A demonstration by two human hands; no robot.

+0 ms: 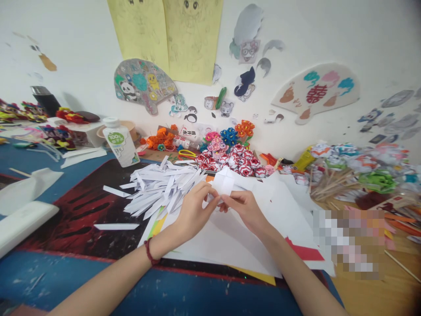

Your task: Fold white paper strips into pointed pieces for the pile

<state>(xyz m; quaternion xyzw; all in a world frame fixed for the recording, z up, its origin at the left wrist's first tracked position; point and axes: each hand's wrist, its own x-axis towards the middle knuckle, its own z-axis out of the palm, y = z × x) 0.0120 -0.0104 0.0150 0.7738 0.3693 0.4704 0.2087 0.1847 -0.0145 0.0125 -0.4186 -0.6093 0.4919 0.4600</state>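
Both hands share one grip on a small folded piece of white paper [222, 183], just above the centre of the frame: the left hand [194, 210] pinches its lower left edge between thumb and fingertips, and the right hand [245, 210] pinches the lower right edge the same way, fingers closed down on the sheet with no gap showing. The piece stands up from the pinch, its upper part free and creased into panels.

It looks very light and thin, stiff only along its folds; I judge it would crumple or lose its creases under a hard squeeze, and would flutter or slip if held by one corner alone. The safest hold seems to be where the fingers are now, on the folded lower edge where layers double up, with light pressure from fingertips.

Beneath the hands lie large white sheets [230, 237] on the worktop [82, 281], with a red sheet edge [304, 251] showing at lower right. Left of centre a heap of folded white strips [161, 186] lies near the left hand, and one loose strip [115, 226] rests apart from it. Further up are red-and-white paper flowers [235, 161], a white bottle [120, 141] at upper left, and a bundle of wooden sticks [332, 181] to the right
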